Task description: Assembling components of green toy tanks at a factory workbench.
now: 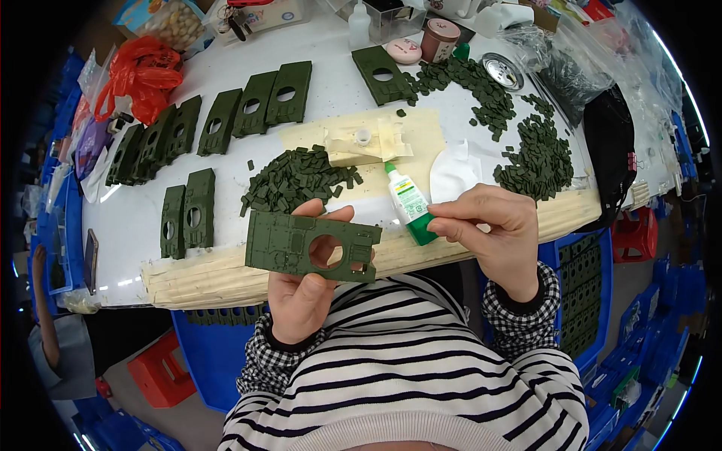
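My left hand [301,307] grips a dark green plastic model tank hull [284,244] by its edges, above the table's near edge. The hull is flat, with a large round hole near its right end. To the right, my right hand [498,229] is closed in a pinch; anything between its fingertips is too small to make out. Just behind those fingertips lies a white and green glue bottle [408,199] with a green tip. Beyond the held hull is a pile of small dark green plastic pieces [289,180].
More hulls [288,94] stand in rows at the left and back. Loose green pieces [535,161] cover the right side. A taped block [368,143] holds a small white cap. A red bag [143,75] lies back left; blue trays [207,353] sit below the table.
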